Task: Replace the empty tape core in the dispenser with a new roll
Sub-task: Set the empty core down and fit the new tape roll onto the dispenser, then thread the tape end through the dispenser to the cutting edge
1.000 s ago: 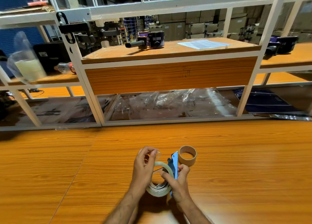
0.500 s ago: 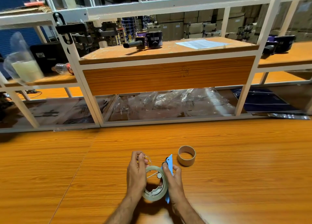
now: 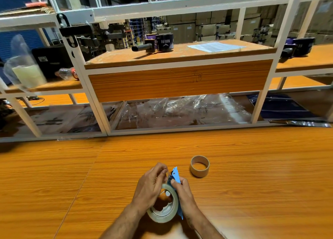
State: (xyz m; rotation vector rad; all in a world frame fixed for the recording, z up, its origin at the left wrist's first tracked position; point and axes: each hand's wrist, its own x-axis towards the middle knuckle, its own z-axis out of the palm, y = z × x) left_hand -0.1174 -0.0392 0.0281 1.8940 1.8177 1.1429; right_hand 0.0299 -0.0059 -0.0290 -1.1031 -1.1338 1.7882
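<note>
New roll (image 3: 163, 209) sits on the blue dispenser (image 3: 175, 175), gripped by right hand (image 3: 183, 193); left hand (image 3: 150, 186) pinches the tape end just above the roll, nearest the dispenser's tip.

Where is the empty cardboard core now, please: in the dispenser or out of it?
Out: the empty cardboard core stands alone on the table, beyond the blue dispenser.
</note>
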